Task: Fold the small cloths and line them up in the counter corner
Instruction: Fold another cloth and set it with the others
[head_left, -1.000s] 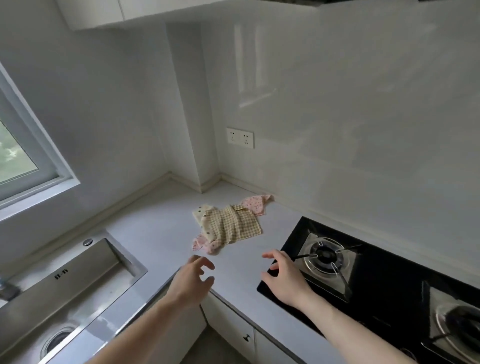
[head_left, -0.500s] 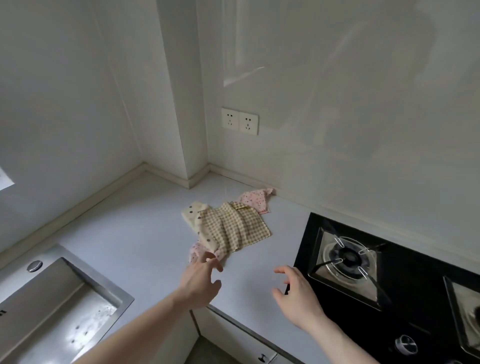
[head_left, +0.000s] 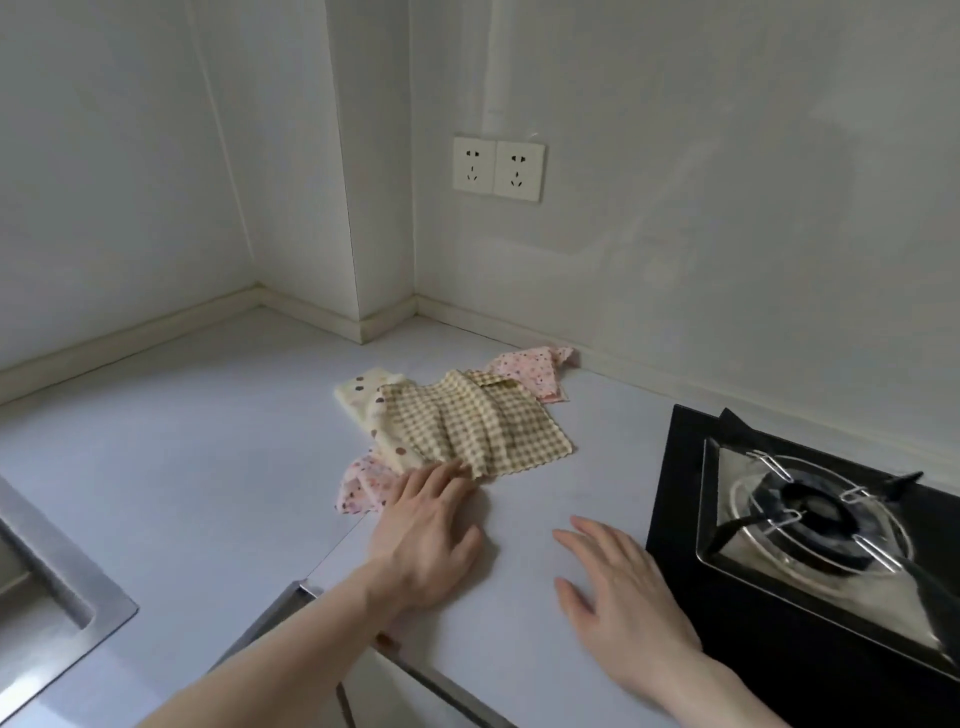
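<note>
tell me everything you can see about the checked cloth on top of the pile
The checked cloth is a small, roughly square piece of soft fabric in a tan and cream gingham, with a pinked edge and a small tag near its far edge. It lies unfolded and rumpled, creased down the middle, on top of the pile on the counter, overlapping a cream dotted cloth and a pink spotted cloth. The left hand touches its near corner with its fingertips. The right hand is clear of it.

I count three small cloths in one overlapping pile on the counter (head_left: 182, 467): one checked cloth (head_left: 478, 426), one cream dotted cloth (head_left: 363, 400), one pink floral cloth (head_left: 530, 371). Two hands, two wall sockets (head_left: 498, 169), one burner (head_left: 810, 514), one sink (head_left: 47, 608).
</note>
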